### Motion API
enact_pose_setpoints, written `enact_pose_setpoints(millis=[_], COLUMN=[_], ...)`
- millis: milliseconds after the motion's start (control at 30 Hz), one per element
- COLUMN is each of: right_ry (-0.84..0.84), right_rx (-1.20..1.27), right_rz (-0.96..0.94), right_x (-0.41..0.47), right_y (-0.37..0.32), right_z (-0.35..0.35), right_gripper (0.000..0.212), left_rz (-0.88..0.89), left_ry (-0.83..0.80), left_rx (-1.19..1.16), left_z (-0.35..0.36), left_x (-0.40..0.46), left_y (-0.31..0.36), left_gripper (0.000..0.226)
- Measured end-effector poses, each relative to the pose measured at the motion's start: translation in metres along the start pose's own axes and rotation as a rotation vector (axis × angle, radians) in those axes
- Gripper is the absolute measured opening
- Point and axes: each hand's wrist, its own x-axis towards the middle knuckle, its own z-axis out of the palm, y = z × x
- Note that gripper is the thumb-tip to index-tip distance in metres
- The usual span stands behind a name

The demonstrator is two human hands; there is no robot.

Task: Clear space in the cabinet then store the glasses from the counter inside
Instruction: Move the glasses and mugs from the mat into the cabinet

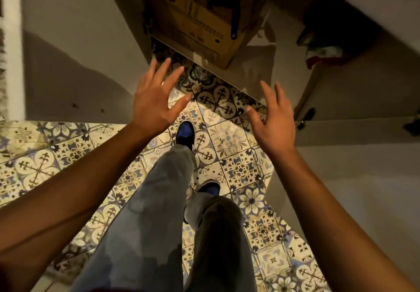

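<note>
1. Nearest, two legs in grey jeans [154, 212] stand on the patterned tile floor [241, 169], with two dark blue shoes: one [185, 132] stepped ahead toward the cardboard box, one [210, 188] further back from it.
2. Just short of the cardboard box [193, 25], two bare hands reach forward, both empty.
3. At the box's near left corner, the left hand [154, 107] has its fingers spread wide and straight, touching nothing.
4. Nearer than the box and to its right, the right hand [272, 123] also has its fingers straight and parted, holding nothing.
5. One cardboard box sits beyond both hands, on the floor between pale walls, printed text on its side, dark items inside.
6. Right of the box, the open cabinet [354, 100] shows a shadowed interior with red, white and green packaging [322, 55]; its contents are too blurred to count.
7. No glasses or counter appear in view.
</note>
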Motion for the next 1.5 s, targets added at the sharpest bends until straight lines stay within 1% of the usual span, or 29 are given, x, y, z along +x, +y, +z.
enact_pose_setpoints(millis=[233,333,467,533,667,767,900,1000,1167,1367,1500], right_ry=[0.085,0.111,0.132,0.142,0.2,0.273,0.345,0.374,0.445,0.596,0.666], right_rx=[0.006,-0.002,-0.036,-0.043,-0.059,-0.048,-0.047,-0.045,-0.053,-0.05,0.007], right_rz=[-0.08,-0.111,-0.142,-0.157,-0.18,-0.198,-0.186,-0.191,-0.189,-0.167,-0.151], right_x=[-0.04,-0.054,-0.073,-0.084,-0.1,-0.109,-0.119,-0.12,-0.106,-0.061,-0.035], right_y=[-0.049,-0.065,-0.079,-0.085,-0.091,-0.085,-0.075,-0.073,-0.081,-0.105,-0.127], right_z=[-0.089,-0.125,-0.162,-0.181,-0.224,-0.259,-0.3,-0.32,-0.369,-0.432,-0.454], right_gripper=[0.067,0.068,0.069,0.069,0.07,0.07,0.071,0.071,0.07,0.069,0.069], left_rz=[0.111,0.172,0.183,0.194,0.278,0.362,0.387,0.402,0.549,0.648,0.71], left_ry=[0.082,0.083,0.094,0.104,0.126,0.16,0.205,0.244,0.354,0.392,0.42], left_rx=[0.115,0.137,0.216,0.212,0.223,0.272,0.328,0.302,0.216,0.186,0.107], left_z=[-0.092,-0.125,-0.157,-0.173,-0.21,-0.245,-0.295,-0.312,-0.337,-0.382,-0.404], left_x=[-0.023,-0.034,-0.048,-0.054,-0.063,-0.07,-0.072,-0.06,-0.006,0.086,0.133], left_y=[0.021,0.029,0.046,0.061,0.087,0.092,0.107,0.134,0.199,0.258,0.281], left_gripper=[0.069,0.07,0.071,0.07,0.071,0.072,0.073,0.072,0.069,0.07,0.07])
